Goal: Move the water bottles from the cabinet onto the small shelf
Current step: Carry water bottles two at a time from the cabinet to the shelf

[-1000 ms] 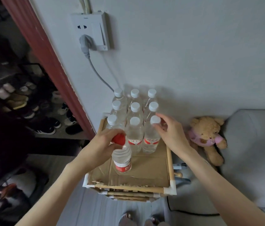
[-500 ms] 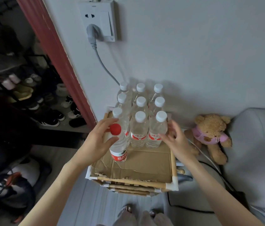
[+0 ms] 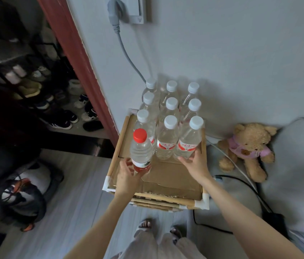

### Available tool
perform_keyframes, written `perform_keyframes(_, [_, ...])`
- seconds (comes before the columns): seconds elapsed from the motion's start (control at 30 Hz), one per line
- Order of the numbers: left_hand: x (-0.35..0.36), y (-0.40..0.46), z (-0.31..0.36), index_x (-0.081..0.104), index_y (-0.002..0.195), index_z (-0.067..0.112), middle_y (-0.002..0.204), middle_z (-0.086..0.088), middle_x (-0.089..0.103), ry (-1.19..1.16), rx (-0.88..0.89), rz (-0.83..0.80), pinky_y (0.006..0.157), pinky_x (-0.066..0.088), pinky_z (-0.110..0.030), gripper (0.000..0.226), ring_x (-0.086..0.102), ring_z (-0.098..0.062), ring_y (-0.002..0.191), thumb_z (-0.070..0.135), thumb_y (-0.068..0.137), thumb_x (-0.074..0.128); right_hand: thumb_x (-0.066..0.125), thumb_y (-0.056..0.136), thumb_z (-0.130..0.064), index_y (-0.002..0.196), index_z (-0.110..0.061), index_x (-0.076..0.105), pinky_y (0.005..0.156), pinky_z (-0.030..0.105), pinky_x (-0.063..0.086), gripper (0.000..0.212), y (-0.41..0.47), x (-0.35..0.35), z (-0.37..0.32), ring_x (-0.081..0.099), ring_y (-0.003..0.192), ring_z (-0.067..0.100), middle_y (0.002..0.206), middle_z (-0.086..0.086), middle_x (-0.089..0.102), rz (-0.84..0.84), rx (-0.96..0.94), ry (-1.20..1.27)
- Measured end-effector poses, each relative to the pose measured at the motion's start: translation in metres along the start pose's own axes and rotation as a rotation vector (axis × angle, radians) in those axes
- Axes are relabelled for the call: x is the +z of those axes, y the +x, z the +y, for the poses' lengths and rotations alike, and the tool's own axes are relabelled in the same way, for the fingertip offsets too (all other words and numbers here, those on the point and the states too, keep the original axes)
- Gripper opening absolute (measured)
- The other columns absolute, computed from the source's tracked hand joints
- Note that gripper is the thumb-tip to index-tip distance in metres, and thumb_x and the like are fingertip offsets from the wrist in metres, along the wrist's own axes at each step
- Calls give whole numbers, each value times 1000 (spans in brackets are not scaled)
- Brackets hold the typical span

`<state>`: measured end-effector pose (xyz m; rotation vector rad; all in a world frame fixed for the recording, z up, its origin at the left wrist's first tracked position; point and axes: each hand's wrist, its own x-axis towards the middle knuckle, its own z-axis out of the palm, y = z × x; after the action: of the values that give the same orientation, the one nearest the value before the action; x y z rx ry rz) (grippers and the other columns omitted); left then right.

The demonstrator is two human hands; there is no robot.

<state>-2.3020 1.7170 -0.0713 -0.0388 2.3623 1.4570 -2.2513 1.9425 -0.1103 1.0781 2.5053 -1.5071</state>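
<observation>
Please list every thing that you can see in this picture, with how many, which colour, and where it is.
white-capped bottles: nine, clear, in three rows at the shelf's back.
red-capped bottle: one, clear, front left of the rows.
small shelf: one, tan with white corners, against the wall.
teddy bear: one, brown in pink top, right of the shelf.
plug: one, grey, in the wall socket above.
shoes: several, dark and light, on the rack at left.
left hand: around the red-capped bottle's base.
right hand: touching the front-right bottle's base.
</observation>
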Motion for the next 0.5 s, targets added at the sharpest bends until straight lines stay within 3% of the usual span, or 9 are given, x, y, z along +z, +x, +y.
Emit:
perform_keyframes(0.1, [-6,5,-4,44,117,13,106,0,61,-25,16,-53,79,41,-26,48,57,-14,95,18,77,70,58,52,-79,109,-32,44,92,47,48,76,4,1,0,58,106,20,113,-5,62,21,9,14])
perform_keyframes(0.17, [-12,7,-10,42,122,14,108,4,59,20,48,-122,81,41,-21,43,56,-13,103,12,84,62,66,58,-67,114,-26,45,90,47,49,72,2,0,-5,59,103,20,113,-3,62,16,11,44])
perform_keyframes(0.23, [-16,8,-14,36,129,17,113,9,56,-15,78,-219,80,42,-10,48,53,-6,110,9,86,57,72,65,-51,114,-24,45,91,47,49,62,-1,-1,-9,60,101,19,111,-4,63,22,9,72])
perform_keyframes(0.3, [-14,7,-14,32,130,18,115,13,54,-63,98,-285,80,43,-5,57,52,6,106,11,83,62,73,65,-48,113,-24,46,91,47,49,60,-1,-1,-10,61,100,19,109,-5,63,33,8,84])
perform_keyframes(0.37, [-7,8,-16,35,124,22,113,11,55,-94,73,-235,80,47,-11,63,55,3,102,18,74,73,73,64,-49,113,-24,45,92,47,48,62,-1,-2,-10,62,100,18,109,-5,63,26,12,95])
perform_keyframes(0.47, [5,11,-17,40,113,27,115,-4,55,-102,-2,-60,84,51,-39,67,56,-17,102,35,60,80,73,69,-43,116,-22,44,94,47,47,60,-3,-1,-13,60,103,19,114,-2,62,12,6,101])
perform_keyframes(0.5, [8,11,-18,41,109,28,114,-5,56,-104,-10,-39,83,51,-42,64,56,-18,101,35,59,80,73,70,-41,118,-21,45,95,47,47,60,-4,-1,-13,59,104,19,116,-1,61,17,0,104])
